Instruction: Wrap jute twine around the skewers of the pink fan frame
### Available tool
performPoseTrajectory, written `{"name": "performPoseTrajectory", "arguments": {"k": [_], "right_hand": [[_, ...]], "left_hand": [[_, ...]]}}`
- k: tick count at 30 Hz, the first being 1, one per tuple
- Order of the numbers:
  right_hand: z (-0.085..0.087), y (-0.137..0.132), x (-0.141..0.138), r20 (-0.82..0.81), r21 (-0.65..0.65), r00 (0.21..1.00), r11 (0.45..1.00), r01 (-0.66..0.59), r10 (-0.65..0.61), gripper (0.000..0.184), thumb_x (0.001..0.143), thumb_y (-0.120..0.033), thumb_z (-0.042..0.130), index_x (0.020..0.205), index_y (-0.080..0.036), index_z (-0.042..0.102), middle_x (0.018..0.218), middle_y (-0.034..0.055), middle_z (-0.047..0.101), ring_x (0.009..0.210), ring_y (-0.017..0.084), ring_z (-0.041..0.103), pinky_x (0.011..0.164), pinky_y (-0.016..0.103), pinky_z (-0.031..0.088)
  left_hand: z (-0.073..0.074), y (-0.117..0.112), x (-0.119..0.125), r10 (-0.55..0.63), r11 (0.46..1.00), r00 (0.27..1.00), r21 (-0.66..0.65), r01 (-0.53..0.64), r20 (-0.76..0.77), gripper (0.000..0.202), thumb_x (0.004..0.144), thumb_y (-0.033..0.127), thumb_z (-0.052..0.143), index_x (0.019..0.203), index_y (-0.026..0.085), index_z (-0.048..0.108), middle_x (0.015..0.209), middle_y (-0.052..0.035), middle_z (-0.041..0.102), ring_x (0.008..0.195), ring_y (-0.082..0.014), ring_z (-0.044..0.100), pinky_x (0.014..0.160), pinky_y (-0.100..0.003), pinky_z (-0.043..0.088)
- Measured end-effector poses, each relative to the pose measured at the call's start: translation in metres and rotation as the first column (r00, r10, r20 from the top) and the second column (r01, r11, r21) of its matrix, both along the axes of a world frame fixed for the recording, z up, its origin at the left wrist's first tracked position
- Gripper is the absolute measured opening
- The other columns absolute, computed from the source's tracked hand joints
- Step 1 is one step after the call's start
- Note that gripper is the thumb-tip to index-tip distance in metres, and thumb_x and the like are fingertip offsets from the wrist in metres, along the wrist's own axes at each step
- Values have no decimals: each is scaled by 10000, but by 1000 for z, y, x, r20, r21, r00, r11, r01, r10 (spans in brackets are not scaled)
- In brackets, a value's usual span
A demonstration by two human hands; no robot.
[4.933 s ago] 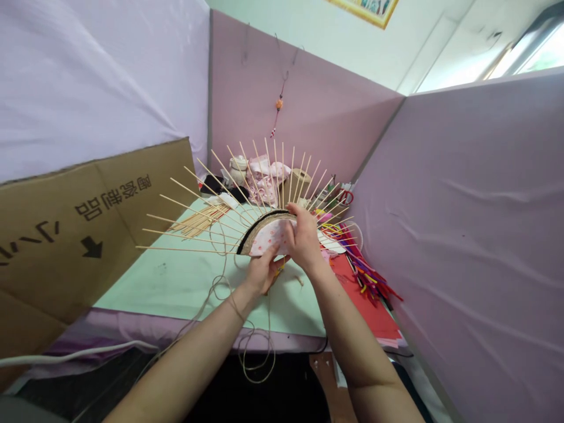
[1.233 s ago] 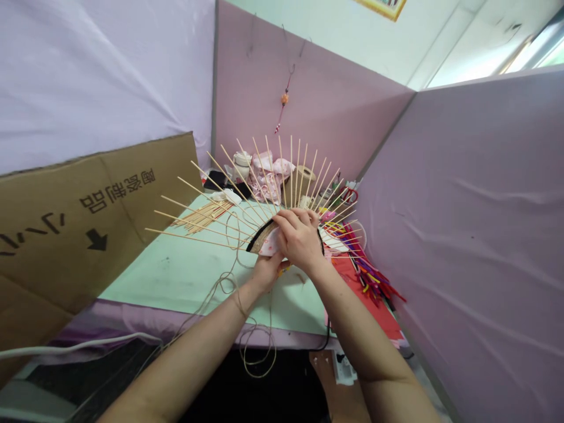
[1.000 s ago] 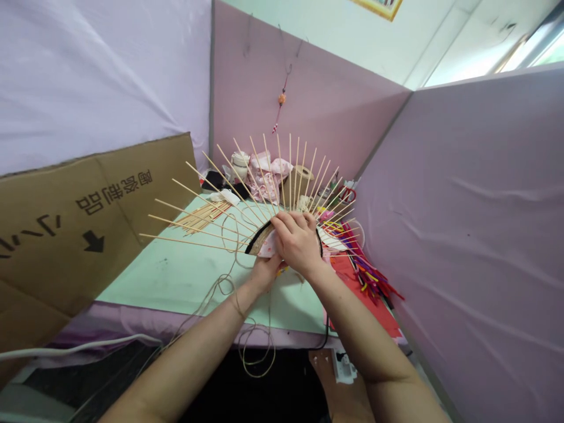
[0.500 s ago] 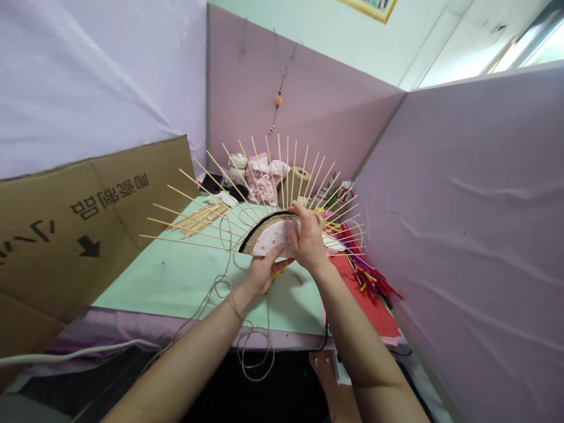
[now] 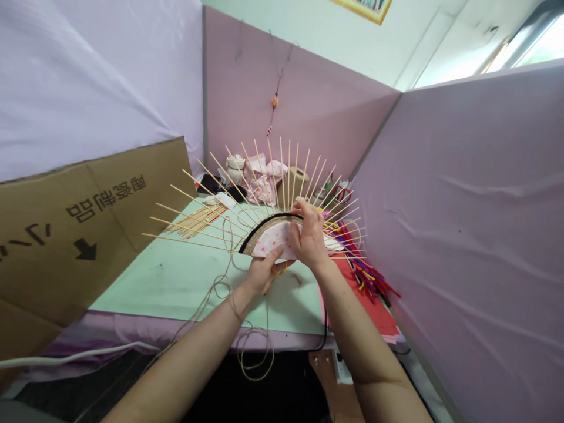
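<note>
Further right than a second ago, the right hand (image 5: 309, 235) bares more of the spotted fan (image 5: 271, 239). Loose sticks (image 5: 197, 221) lie on the desk (image 5: 152, 288), left of both hands. The left hand (image 5: 262, 272) grips the fan's lower edge — thumb in front — while the right clasps its upper rim, holding it between them. Right of them lie pipe cleaners (image 5: 365, 273) and red paper (image 5: 372, 308).
</note>
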State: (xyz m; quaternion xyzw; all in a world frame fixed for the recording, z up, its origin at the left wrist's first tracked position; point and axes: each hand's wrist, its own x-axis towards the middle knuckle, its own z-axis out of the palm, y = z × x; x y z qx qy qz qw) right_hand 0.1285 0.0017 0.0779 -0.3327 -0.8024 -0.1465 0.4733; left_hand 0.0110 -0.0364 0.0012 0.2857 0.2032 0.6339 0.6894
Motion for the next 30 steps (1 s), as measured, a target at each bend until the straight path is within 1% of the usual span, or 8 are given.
{"name": "performPoseTrajectory", "arguments": {"k": [6,9,12,14,21,23,27,30], "right_hand": [[5,-3,-2,104,18,992,997,74,-76,547,887,-148,423,1422,-186,315,1278,143,518,1185,241,521,1000,447,374],[9,-3,0,97,-13,994,999,45,-43,547,888,-148,413,1424,-193,310,1292,150,482,1219,243,492,1009,449,392],[10,-3,1,31,3,999,1000,14,-14,556,887,-134,397,1429,-198,288,1319,155,457,1269,244,450,1038,460,384],[8,-2,1,54,20,999,1000,-8,7,562,889,-131,398,1434,-197,282,1332,155,459,1293,244,435,1051,461,373],[1,5,-6,202,-2,979,1000,10,-9,559,879,-110,403,1430,-163,327,1295,150,532,1277,241,468,1016,433,378],[3,4,-5,190,-18,982,1000,1,2,542,886,-109,393,1421,-169,334,1317,154,508,1263,238,485,1016,440,386],[8,2,-2,80,-41,996,998,-43,46,536,900,-120,370,1427,-197,305,1364,163,434,1212,226,535,1032,461,407],[6,1,-3,108,-19,993,998,-54,56,542,894,-122,382,1424,-204,305,1358,160,437,1227,235,524,1039,470,410]], "left_hand": [[-1,0,-1,-16,1000,1000,11,16,-17,466,689,297,790,1125,234,640,1232,-77,643,1129,-295,618,844,-414,573],[-2,1,-1,-13,1000,1000,27,13,-2,442,718,295,769,1136,240,637,1231,-69,645,1146,-286,609,859,-424,569],[-1,2,-2,-12,1000,1000,24,12,24,425,733,291,757,1138,242,638,1238,-60,642,1141,-274,611,867,-427,567],[0,1,-3,-15,1000,1000,19,15,26,436,732,293,759,1146,234,636,1233,-63,647,1125,-270,615,852,-424,573],[-1,1,-3,-17,1000,1000,13,17,-10,489,705,300,779,1166,228,634,1245,-80,640,1111,-275,622,841,-412,582],[-2,2,-2,-14,1000,1000,17,14,-12,489,708,297,777,1170,238,629,1235,-78,643,1115,-280,623,835,-410,584],[-4,3,-1,16,1000,1000,8,-16,-22,455,710,299,770,1140,236,637,1215,-70,647,1101,-274,630,828,-416,584],[-4,3,-1,18,1000,1000,11,-17,-23,477,706,307,770,1155,225,631,1210,-71,650,1051,-249,646,847,-423,578]]}}
